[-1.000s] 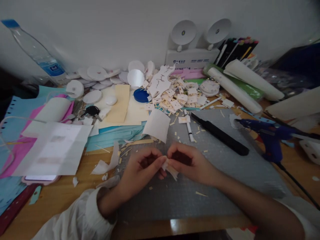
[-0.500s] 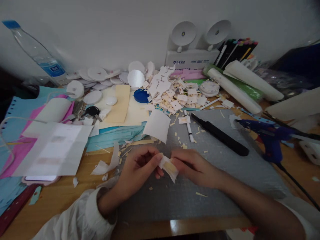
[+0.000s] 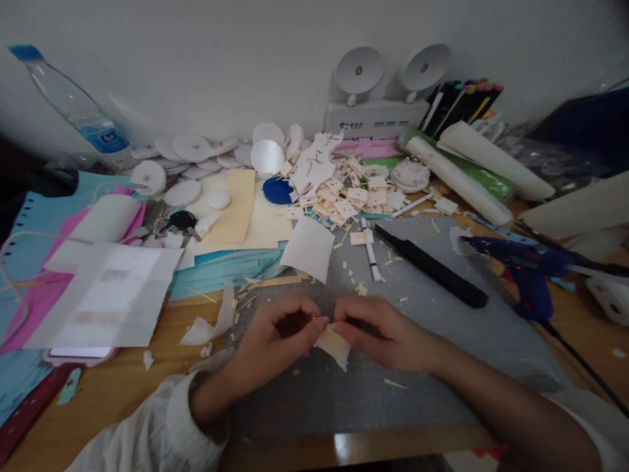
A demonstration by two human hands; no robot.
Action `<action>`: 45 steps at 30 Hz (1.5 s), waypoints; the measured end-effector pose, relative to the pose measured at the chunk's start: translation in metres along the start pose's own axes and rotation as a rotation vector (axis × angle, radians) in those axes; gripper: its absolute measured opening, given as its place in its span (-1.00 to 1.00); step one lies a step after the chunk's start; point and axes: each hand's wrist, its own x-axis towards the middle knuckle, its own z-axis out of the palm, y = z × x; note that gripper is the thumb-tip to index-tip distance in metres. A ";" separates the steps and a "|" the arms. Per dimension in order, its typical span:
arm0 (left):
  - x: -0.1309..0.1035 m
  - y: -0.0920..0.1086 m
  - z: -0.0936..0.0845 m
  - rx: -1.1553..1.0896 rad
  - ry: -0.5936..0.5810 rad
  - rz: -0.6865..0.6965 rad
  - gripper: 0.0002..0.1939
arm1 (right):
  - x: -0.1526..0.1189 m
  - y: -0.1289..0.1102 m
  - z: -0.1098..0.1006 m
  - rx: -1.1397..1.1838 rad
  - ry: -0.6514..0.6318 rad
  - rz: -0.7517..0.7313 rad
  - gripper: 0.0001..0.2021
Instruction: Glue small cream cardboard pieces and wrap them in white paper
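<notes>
Pale-yellow paper (image 3: 334, 346): left hand (image 3: 281, 334) at nine o'clock, right hand (image 3: 390, 334) at three, both pinching it, fingertips closed; I'd press lightly.

We see pale yellow and white on the small thin paper piece (image 3: 335, 343) at six o'clock, over a grey, flat cutting mat (image 3: 427, 403). At three o'clock we find a black, long-handled cutter (image 3: 435, 267) and a dark blue plastic glue gun (image 3: 533, 283); at twelve, a white, jagged-edged paper cutout (image 3: 314, 167) bearing black handwriting; at ten, a clear plastic bottle (image 3: 69, 98) with blue cap (image 3: 27, 52) and label (image 3: 107, 139).
</notes>
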 end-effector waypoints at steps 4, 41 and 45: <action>0.000 -0.001 0.001 -0.160 0.011 -0.090 -0.80 | -0.001 -0.001 -0.002 0.183 0.067 0.135 -0.78; -0.003 -0.013 -0.003 0.594 0.202 0.582 -0.62 | 0.003 0.004 0.011 0.478 0.296 0.159 -0.87; 0.000 -0.018 -0.003 0.638 0.192 0.649 -0.67 | 0.001 0.010 0.016 0.476 0.298 0.181 -0.88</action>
